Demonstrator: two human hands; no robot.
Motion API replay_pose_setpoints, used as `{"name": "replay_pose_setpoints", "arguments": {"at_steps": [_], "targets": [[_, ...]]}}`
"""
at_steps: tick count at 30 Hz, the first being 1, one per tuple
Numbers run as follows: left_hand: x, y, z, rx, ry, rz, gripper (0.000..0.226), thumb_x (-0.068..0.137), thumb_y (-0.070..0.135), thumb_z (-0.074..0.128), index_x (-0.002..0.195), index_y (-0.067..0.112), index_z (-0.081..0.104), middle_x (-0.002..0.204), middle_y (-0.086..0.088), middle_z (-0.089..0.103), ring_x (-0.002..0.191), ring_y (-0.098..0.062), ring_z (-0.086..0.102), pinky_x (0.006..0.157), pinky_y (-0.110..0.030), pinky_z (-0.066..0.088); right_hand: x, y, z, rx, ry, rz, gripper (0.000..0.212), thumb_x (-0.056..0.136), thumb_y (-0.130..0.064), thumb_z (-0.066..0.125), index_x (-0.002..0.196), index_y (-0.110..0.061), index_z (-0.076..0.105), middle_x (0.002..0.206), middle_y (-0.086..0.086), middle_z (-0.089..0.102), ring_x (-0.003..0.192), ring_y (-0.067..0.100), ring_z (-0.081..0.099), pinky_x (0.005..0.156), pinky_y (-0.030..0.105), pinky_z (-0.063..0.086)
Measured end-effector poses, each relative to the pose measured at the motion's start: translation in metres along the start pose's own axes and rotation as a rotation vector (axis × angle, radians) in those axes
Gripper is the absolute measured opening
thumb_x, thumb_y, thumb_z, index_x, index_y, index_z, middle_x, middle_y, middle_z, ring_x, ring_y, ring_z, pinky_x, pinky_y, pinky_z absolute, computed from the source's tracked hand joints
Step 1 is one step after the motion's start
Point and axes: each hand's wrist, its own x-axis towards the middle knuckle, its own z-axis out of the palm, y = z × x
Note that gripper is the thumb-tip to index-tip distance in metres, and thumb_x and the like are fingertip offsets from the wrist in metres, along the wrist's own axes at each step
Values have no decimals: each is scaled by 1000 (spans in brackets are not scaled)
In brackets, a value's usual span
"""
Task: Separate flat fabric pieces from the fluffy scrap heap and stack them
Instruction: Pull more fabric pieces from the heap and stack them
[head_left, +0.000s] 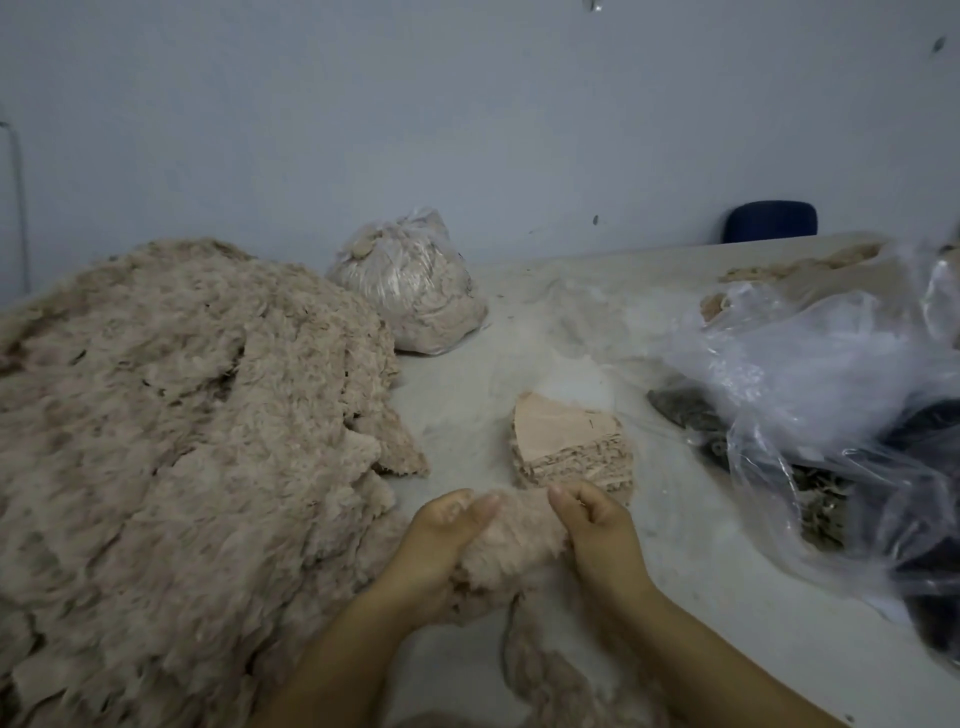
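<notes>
Both hands are working one fluffy scrap clump (511, 545) at the near middle of the bench (701, 597). The left hand (441, 540) is gripping its left side, fingers curled in, thumb on top. The right hand (597, 530) is pinching its right edge, fingers curled. The big fluffy scrap heap (171, 441) is lying along the left of the bench. The stack of flat fabric pieces (571, 441) is sitting just beyond the hands, apart from the heap. A tied clear bag of scraps (410, 286) is resting behind, near the wall. Loose clear plastic (805, 364) is covering dark material at the right.
</notes>
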Motion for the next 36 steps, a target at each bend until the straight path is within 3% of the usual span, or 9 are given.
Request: {"name": "replay_pose_setpoints", "arguments": {"at_steps": [6,10,13,15,20,26,30,33,36], "targets": [[6,18,-22,-190,97,-46,21,84,18,59,92,-1,66,81,-14,73,69,-21,71,56,-23,54,3,19,-28,-90,-62,25,35,93,-14,59,59,-16,48,47,-12,42,44,3,34,44,13,30],[8,22,-22,-221,101,-112,13,89,12,57,89,3,66,81,-10,73,71,-19,71,58,-25,56,-10,8,-38,-352,-607,105,38,87,-44,60,54,-25,59,56,-7,56,47,7,42,49,19,34],[8,22,-8,-163,33,-74,10,88,9,56,85,6,65,76,-10,70,65,-16,69,58,-24,56,-8,-7,-27,-139,-500,210,49,72,-67,52,88,-22,65,86,1,69,72,18,65,67,26,54],[6,23,1,-54,-19,-14,12,89,4,55,85,8,66,78,-8,69,66,-12,67,59,-20,54,-2,-12,-16,133,-459,346,54,80,-58,54,116,-19,60,109,9,68,96,24,68,83,38,57],[3,30,0,142,6,94,14,90,13,59,79,17,67,73,6,70,71,-8,63,63,-17,50,4,-16,-5,479,-437,435,22,71,-22,69,82,-7,56,59,1,51,47,6,46,41,16,38],[0,35,-1,192,-86,51,26,90,19,59,69,24,74,70,10,71,67,-2,67,58,-12,49,1,-13,6,455,-573,450,36,78,-26,73,109,-10,62,83,6,66,51,11,56,44,19,46],[9,42,-10,162,165,143,17,90,19,59,74,16,64,67,1,65,63,-15,59,57,-22,48,3,-8,7,50,-465,270,13,80,-20,75,72,-15,66,52,0,51,42,7,43,43,18,38],[14,47,-27,243,239,121,13,91,18,60,79,18,64,69,11,68,64,-3,64,58,-13,49,6,7,0,-389,-287,-26,10,87,-18,68,78,-21,66,73,-7,61,64,3,54,62,12,42],[14,43,-26,275,204,73,11,90,20,62,79,19,64,72,14,69,62,8,62,58,-6,47,-11,27,-2,-519,-599,-263,13,92,-17,62,101,-15,71,102,-4,66,93,5,60,83,10,43]]}}
